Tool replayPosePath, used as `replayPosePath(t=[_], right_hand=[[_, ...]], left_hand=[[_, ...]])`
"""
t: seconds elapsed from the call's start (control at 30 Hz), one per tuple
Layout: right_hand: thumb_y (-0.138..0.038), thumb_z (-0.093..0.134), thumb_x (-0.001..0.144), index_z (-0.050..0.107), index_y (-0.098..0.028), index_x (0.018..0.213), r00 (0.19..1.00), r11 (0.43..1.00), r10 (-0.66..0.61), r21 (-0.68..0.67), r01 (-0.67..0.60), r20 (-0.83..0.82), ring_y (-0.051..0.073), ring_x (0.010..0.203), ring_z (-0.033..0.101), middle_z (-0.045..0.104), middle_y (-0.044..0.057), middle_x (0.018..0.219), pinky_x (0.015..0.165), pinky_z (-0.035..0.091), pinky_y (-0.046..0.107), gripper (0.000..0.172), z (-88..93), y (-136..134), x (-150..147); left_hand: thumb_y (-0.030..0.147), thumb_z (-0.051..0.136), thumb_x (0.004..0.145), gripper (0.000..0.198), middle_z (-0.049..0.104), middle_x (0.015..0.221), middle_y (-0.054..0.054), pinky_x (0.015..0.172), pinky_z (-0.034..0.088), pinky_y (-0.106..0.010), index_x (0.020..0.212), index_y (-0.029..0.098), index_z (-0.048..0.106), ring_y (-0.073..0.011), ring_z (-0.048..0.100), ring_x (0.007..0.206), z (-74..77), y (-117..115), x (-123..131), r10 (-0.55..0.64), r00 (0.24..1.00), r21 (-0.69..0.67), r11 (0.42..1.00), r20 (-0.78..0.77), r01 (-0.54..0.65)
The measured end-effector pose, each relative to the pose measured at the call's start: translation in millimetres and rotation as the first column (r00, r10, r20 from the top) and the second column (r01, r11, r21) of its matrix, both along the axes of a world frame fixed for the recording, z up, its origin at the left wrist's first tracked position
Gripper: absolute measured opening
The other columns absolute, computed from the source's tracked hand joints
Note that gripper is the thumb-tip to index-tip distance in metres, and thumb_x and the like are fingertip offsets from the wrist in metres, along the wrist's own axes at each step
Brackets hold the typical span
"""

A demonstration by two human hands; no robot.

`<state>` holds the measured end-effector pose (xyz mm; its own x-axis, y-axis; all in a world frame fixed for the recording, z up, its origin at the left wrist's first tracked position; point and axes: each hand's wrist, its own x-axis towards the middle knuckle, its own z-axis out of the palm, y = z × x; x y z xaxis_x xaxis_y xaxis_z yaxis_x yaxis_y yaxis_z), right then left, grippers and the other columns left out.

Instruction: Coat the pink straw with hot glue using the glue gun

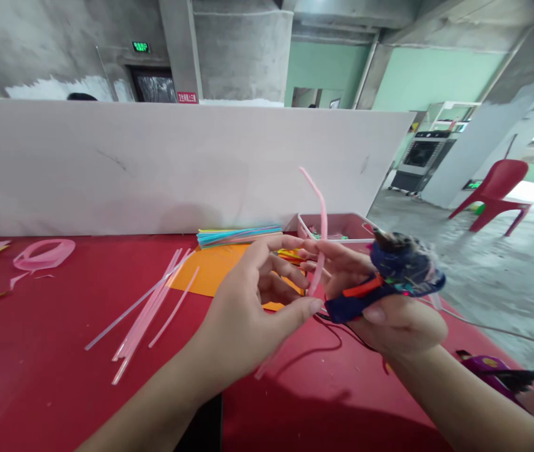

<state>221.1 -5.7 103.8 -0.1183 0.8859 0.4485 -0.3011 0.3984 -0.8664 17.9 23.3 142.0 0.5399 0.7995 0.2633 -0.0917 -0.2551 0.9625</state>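
Note:
A curved pink plastic strip (pixel 322 220) stands up between my two hands, over the table. My left hand (pixel 267 289) has its thumb and fingers curled about the strip's lower end. In my right hand (pixel 389 314) is a hot glue gun (pixel 406 263), with a dark blue body, an orange trigger and a grimy, string-covered nozzle end. The outstretched fingers of that hand reach the strip near its middle. Several pink strips (pixel 147 307) lie on the table to the left of my hands. An orange sheet (pixel 210 270) lies partly hidden behind my left hand.
The red table (pixel 59 326) ends at a white partition (pixel 177 169). By the partition are a bundle of blue and pink strips (pixel 234 236) and a pink basket (pixel 342 226). A pink ring (pixel 44 253) lies at left. A purple tool (pixel 488 370) sits at right. A cord trails below my hands.

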Motion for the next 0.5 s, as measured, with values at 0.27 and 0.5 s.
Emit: replayPosePath(t=[0.27,0.5], right_hand=[[-0.027,0.049,0.045,0.079,-0.024,0.116,0.944,0.937,0.139,-0.268,-0.223,-0.300,0.036,0.132,0.063,0.080,0.008,0.123,0.111,0.048,0.058,0.077,-2.5,-1,-22],[-0.025,0.054,0.051,0.075,-0.019,0.119,0.972,0.765,0.111,-0.606,-0.216,-0.206,0.029,0.084,0.075,0.082,0.010,0.104,0.074,0.062,0.043,0.071,-55.2,-18,-27]], left_hand=[[0.034,0.076,0.091,0.023,0.067,0.089,0.000,0.056,0.062,-0.024,0.095,0.017,0.061,-0.0119,0.071,0.067,-20.9,-9,8,0.050,0.987,-0.502,0.864,0.155,0.035],[0.021,0.056,0.101,0.018,0.073,0.080,-0.008,0.053,0.063,-0.027,0.090,0.013,0.068,-0.0171,0.073,0.068,-59.9,-20,-1,0.121,0.992,-0.852,0.521,0.027,-0.041]])
